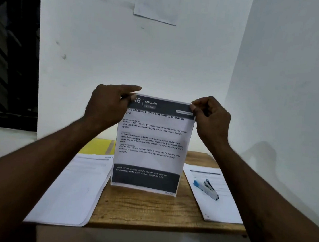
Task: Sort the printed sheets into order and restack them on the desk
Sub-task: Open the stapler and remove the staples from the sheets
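A printed sheet headed "46 KITCHEN" stands upright over the wooden desk, its bottom edge near or on the desk top. My left hand pinches its top left corner, the index finger stretched out above the edge. At the top right corner, my right hand pinches the sheet with curled fingers. A thick stack of printed sheets lies on the desk's left side, overhanging the front edge. A thinner stack of sheets lies on the right.
A blue and silver stapler rests on the right stack. A yellow folder lies at the back left of the desk. A paper note hangs on the white wall behind. A dark window is at the left.
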`<action>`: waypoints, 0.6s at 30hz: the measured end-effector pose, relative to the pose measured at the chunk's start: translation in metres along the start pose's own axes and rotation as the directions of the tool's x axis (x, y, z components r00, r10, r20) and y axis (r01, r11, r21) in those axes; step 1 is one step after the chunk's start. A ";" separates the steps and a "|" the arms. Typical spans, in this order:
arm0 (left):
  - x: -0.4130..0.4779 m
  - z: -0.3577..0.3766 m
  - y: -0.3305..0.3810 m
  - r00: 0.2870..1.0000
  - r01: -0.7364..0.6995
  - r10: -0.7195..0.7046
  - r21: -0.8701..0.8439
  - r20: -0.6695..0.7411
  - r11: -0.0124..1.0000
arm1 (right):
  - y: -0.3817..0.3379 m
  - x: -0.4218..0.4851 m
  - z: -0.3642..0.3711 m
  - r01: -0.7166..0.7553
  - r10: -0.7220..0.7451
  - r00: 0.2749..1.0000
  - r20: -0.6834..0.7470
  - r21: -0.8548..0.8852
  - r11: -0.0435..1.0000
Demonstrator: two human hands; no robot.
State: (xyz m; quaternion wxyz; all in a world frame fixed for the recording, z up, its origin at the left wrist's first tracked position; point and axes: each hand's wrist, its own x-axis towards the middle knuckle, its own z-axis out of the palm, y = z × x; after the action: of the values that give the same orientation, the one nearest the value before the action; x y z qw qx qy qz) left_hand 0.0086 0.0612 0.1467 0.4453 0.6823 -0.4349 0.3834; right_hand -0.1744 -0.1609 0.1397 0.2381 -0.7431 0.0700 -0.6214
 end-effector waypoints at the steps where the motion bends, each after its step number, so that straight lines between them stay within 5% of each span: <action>1: 0.000 -0.002 0.000 1.000 -0.007 0.007 0.008 -0.002 1.000 | 0.000 0.000 0.000 0.007 -0.008 1.000 -0.011 -0.015 1.000; 18: -0.001 -0.001 0.000 0.998 0.032 -0.030 0.037 -0.052 0.999 | 0.000 -0.001 -0.001 0.058 -0.059 0.998 -0.015 -0.054 0.997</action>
State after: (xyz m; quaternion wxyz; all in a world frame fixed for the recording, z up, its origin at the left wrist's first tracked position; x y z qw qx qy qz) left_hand 0.0084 0.0624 0.1456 0.4493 0.6873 -0.4051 0.4021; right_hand -0.1757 -0.1602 0.1387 0.1994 -0.7456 0.0668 -0.6323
